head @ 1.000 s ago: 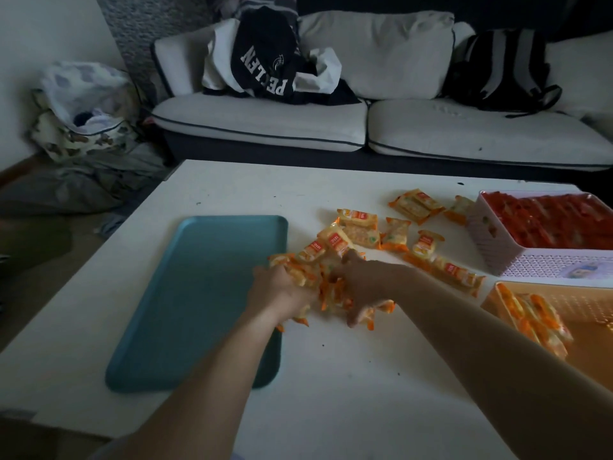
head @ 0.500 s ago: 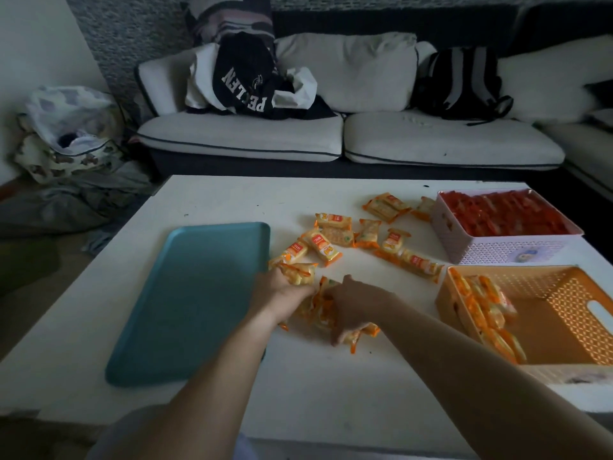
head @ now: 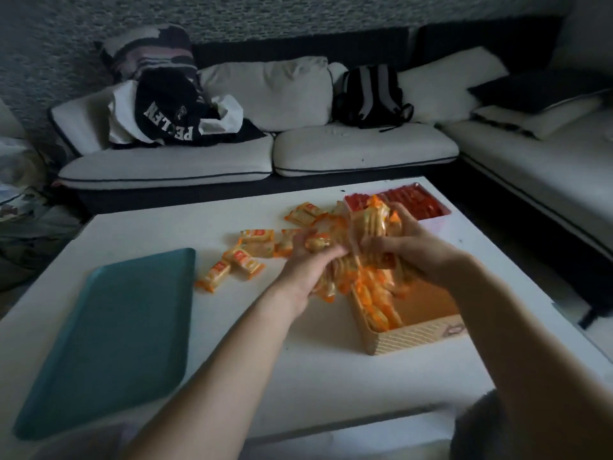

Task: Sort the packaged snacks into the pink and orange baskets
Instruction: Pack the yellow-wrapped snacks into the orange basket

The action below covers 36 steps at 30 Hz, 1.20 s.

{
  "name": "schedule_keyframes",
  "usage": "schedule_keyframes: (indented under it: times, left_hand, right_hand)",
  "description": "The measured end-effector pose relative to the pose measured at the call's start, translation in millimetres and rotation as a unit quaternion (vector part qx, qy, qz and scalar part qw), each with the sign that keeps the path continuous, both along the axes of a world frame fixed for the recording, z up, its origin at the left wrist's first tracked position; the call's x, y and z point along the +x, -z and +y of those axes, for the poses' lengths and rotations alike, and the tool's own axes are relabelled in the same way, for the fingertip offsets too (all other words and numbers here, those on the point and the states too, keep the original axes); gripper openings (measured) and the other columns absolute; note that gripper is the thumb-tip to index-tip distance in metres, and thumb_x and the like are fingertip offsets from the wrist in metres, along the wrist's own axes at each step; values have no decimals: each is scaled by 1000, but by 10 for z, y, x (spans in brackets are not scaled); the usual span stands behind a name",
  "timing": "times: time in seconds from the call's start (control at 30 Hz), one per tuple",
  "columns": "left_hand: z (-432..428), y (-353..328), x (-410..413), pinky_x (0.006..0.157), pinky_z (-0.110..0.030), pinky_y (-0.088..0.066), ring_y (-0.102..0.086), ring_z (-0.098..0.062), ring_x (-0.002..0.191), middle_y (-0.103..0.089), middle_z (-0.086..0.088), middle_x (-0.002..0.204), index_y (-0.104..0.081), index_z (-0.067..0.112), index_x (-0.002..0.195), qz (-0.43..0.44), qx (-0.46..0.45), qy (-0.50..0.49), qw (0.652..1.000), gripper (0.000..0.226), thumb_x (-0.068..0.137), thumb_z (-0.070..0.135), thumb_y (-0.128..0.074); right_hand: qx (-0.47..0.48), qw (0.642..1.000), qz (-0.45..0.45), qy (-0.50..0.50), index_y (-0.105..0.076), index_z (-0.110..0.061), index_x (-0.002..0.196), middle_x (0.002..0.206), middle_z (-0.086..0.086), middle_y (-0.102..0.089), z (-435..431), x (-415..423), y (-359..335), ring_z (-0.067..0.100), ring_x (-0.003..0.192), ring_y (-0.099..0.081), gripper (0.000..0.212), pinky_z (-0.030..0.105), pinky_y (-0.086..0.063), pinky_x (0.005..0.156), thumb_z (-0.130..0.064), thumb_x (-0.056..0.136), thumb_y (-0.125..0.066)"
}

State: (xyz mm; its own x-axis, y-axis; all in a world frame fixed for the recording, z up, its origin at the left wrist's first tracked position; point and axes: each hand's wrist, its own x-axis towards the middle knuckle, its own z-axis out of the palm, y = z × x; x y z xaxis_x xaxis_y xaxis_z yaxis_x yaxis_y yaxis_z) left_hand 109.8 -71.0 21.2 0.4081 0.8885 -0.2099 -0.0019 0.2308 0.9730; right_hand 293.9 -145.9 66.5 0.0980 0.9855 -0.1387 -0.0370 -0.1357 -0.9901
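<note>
Between my left hand [head: 306, 265] and my right hand [head: 406, 249] I hold a bundle of orange snack packets [head: 366, 227], pressed together in the air over the near-left part of the orange basket [head: 414, 335]. Several orange packets lie along that basket's left wall. The pink basket [head: 434, 222], filled with red packets, stands behind my hands and is partly hidden. Loose orange packets [head: 247, 257] remain on the white table [head: 315, 370] to the left of my hands.
A teal tray [head: 109, 333] lies on the table's left side. A white sofa [head: 258, 151] with clothes and a dark backpack [head: 371, 94] runs behind the table and along the right. Bags and cloth sit on the floor at the left.
Both hands gathered a pile of orange packets on the table, then lifted it and carried it right, over the orange basket. The view has swung right.
</note>
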Motion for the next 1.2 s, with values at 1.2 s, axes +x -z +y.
schedule_keyframes:
  times: [1.2]
  left_hand:
    - [175,502,992,80,-32,-52,-62,-19,108,-63,7,117,-64,34,124,453,404,144,782,34,93,24,-68]
  right_hand:
    - [-5,812,-583,-24,-64,-24,123,110,-1,-65,37,956,732,16,90,-63,37,20,-55,62,-15,88,-72]
